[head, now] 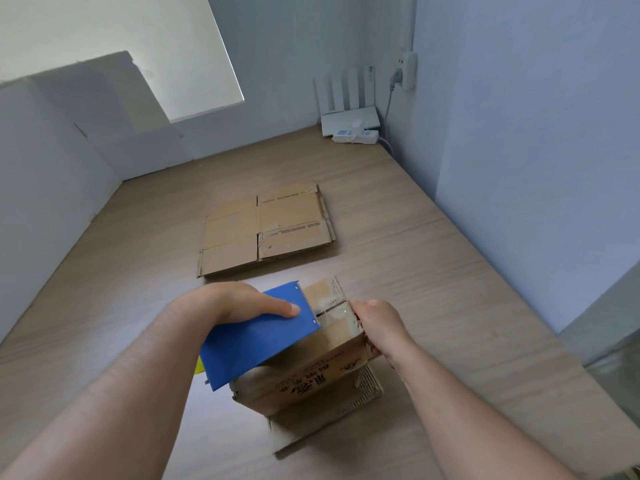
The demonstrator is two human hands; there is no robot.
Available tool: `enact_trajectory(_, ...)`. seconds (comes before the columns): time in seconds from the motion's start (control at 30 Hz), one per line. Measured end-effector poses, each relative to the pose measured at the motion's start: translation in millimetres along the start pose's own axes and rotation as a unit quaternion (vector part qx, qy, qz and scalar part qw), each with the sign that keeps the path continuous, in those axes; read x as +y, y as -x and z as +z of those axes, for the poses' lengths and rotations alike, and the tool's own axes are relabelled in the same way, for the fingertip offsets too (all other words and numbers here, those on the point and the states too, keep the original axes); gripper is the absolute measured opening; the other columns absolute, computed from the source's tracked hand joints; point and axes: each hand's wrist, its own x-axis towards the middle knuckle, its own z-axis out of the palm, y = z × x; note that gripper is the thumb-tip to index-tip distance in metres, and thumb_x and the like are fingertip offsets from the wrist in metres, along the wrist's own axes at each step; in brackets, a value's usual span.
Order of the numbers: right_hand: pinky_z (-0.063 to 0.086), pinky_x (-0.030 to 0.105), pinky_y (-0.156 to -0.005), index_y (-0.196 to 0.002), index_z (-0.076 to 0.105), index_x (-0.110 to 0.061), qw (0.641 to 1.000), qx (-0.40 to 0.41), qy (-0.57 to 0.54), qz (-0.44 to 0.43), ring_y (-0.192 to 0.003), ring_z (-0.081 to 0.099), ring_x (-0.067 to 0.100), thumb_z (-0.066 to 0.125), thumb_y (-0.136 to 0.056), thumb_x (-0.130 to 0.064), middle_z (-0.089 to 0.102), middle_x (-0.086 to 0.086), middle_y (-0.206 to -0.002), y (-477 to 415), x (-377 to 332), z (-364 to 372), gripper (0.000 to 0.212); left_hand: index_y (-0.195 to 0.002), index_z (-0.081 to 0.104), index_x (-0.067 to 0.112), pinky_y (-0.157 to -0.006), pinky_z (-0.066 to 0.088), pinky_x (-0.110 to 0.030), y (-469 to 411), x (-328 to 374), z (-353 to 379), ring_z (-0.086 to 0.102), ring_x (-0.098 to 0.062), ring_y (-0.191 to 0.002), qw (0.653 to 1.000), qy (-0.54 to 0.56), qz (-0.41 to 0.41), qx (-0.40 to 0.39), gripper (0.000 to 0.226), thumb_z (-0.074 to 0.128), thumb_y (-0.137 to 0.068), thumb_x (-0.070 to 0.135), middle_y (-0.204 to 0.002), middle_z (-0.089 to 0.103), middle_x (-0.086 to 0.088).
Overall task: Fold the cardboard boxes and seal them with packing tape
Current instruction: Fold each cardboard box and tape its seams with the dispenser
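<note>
Cardboard box (311, 368) stands on the near middle of the wooden table (433, 271), top flaps closed, clear tape (332, 306) lying over the seam at its far end and a lower flap splayed on the table at its near right. Left hand (239, 303) grips a blue tape dispenser (256, 344), thumb on its flat side, held over the left part of the box top; right hand (377, 323) has its fingers curled round the box's right end. Flattened boxes (266, 230) lie stacked farther off, well apart, and a white router (349, 116) with a power strip (356, 136) sits in the far right corner.
</note>
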Motion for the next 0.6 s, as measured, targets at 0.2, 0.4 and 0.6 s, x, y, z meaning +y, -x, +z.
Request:
enact_trajectory(0.2, 0.048, 0.033, -0.066, -0.088, 0.051, -0.018, 0.991, 0.114, 0.067, -0.020, -0.082, 0.059, 0.021, 0.052, -0.090, -0.050, 0.057, -0.005, -0.081, 9, 18, -9, 0.032, -0.096, 0.057, 0.026, -0.068, 0.042, -0.030, 0, -1, -1, 0.061, -0.020, -0.087, 1.000, 0.004, -0.024, -0.018, 0.085, 0.067, -0.038, 0.087, -0.099, 0.061, -0.002)
enact_trajectory(0.4, 0.034, 0.025, -0.054, -0.087, 0.052, -0.023, 0.970, 0.138, 0.155, -0.127, -0.077, 0.054, 0.012, 0.040, -0.093, -0.058, 0.056, -0.006, -0.084, 20, -15, 31, 0.038, -0.100, 0.056, 0.025, -0.065, 0.041, -0.030, 5, 5, -5, 0.062, -0.021, -0.089, 0.999, 0.003, -0.021, -0.046, 0.098, 0.066, -0.022, 0.084, -0.101, 0.061, -0.004)
enact_trajectory(0.6, 0.034, 0.022, -0.053, -0.078, 0.047, -0.024, 0.989, 0.114, 0.021, -0.094, -0.066, 0.049, 0.006, 0.050, -0.095, -0.042, 0.053, -0.007, -0.077, 18, -18, 34, 0.025, -0.099, 0.054, 0.026, -0.065, 0.041, -0.031, 7, 1, -11, 0.061, -0.021, -0.087, 0.998, -0.005, 0.022, -0.063, 0.089, 0.068, -0.031, 0.083, -0.100, 0.061, -0.003)
